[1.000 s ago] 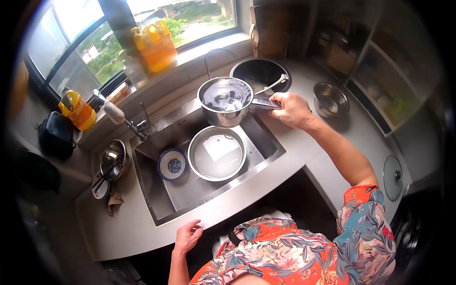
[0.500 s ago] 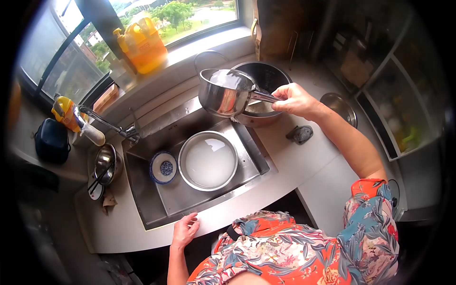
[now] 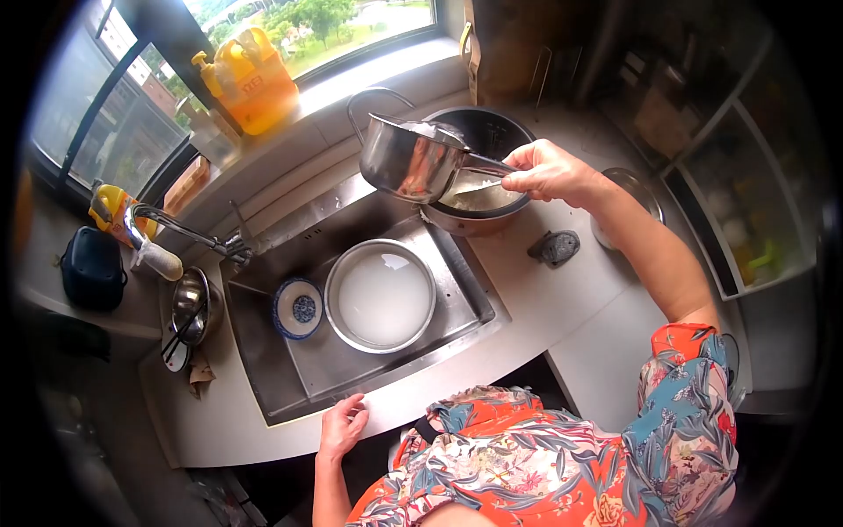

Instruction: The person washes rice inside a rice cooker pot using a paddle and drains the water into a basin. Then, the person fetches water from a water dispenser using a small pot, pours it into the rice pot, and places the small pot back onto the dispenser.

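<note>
My right hand [image 3: 546, 176] is closed around the long handle of a shiny steel saucepan [image 3: 408, 162]. The saucepan is held over the back right of the sink, overlapping the rim of a dark-lined pot [image 3: 492, 132] that has whitish, grainy contents, perhaps rice. A thin pale strip shows below the handle; I cannot tell what it is. My left hand [image 3: 344, 423] rests at the counter's front edge, fingers loosely bent and apart, holding nothing. In the sink [image 3: 351, 382] are a round metal basin [image 3: 382, 299] of cloudy white liquid and a blue-and-white bowl [image 3: 299, 307].
A faucet [image 3: 189, 230] stands at the sink's left, with a metal bowl [image 3: 195, 303] and dark chopsticks beside it. A grey lump [image 3: 555, 249] lies on the right counter, near a round metal lid or bowl [image 3: 628, 189]. A yellow pump bottle [image 3: 250, 83] stands on the windowsill.
The saucepan has tipped further, its opening now turned more towards the pot. My right hand has turned slightly with it, while my left hand stays put. The view has shifted a little.
</note>
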Demonstrator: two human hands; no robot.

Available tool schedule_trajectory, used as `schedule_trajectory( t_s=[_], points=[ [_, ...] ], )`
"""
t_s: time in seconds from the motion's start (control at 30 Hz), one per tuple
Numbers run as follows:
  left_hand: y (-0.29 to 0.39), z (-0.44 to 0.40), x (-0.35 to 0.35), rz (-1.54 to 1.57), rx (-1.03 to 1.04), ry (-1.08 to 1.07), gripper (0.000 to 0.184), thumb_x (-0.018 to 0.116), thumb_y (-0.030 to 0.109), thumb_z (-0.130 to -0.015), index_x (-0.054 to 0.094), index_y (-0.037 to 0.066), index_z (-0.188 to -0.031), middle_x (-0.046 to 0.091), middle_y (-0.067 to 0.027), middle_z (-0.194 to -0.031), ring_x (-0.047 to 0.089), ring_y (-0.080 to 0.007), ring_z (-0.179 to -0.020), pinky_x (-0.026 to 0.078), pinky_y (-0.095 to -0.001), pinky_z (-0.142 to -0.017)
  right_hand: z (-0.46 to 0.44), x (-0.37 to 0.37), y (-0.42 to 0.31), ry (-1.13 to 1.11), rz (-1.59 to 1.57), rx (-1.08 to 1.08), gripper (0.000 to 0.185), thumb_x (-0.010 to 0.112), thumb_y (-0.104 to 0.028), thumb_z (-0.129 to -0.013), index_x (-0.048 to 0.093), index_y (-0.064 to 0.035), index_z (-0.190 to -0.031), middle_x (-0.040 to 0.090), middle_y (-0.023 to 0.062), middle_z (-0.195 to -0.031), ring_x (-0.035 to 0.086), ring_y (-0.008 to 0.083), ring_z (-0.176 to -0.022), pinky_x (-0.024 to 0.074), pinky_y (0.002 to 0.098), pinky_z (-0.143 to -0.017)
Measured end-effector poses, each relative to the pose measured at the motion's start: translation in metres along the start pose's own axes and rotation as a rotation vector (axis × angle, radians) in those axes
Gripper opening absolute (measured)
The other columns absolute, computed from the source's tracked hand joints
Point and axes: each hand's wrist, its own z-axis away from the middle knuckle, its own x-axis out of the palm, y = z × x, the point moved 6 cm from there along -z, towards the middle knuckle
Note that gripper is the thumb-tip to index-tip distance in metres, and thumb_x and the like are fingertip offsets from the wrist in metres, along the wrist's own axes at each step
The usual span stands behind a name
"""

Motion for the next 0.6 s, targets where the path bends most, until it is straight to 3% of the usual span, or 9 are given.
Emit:
schedule_trajectory(
  t_s=[0.23,0.6],
  points=[
    [0.006,-0.001,0.003,0.006,0.014,0.007,0.036,0.062,0.014,-0.078,0.060,0.000,-0.111,0.064,-0.0109,-0.089,0.065,-0.0183,-0.076,0.053,-0.0287,-0.067,-0.002,-0.005,0.008,-0.084,0.007,0.028,0.018,0.069,-0.017,-0.079,0.062,-0.0029,-0.089,0.056,-0.0021,-0.064,0.046,0.0033,-0.048,0.0314,0.0181,-0.041],
    [0.006,-0.006,0.006,0.003,0.014,-0.005,0.037,0.063,0.014,-0.078,0.060,0.000,-0.112,0.064,-0.0108,-0.090,0.065,-0.0181,-0.077,0.052,-0.0287,-0.068,-0.006,-0.014,0.012,-0.119,0.003,0.034,0.018,0.069,-0.018,-0.080,0.062,-0.0027,-0.086,0.055,-0.0020,-0.063,0.048,0.0037,-0.047,0.0348,0.0172,-0.040]
  ],
)
